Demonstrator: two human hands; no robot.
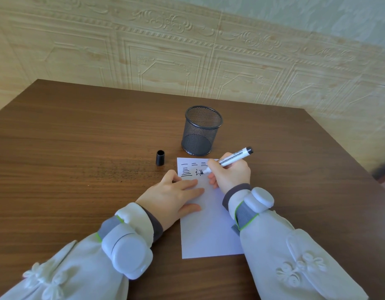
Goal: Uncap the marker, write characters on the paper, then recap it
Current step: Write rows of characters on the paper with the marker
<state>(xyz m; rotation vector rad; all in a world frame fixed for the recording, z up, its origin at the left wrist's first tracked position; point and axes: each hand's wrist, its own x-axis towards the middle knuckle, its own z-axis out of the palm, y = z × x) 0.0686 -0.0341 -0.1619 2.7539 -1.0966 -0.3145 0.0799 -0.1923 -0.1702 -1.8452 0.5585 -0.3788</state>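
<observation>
A white sheet of paper [211, 230] lies on the brown table, with several black characters written in two rows at its top. My right hand [231, 174] grips a white marker [232, 159] with a black end, its tip touching the paper beside the last character. My left hand [176, 195] lies flat with straight fingers on the paper's left edge. The black cap [160, 157] stands upright on the table, left of the paper and apart from both hands.
A black mesh pen cup [200, 131] stands just behind the paper, close to the marker's raised end. The wooden table [79, 148] reaches a patterned wall at the back. White bands sit on both wrists.
</observation>
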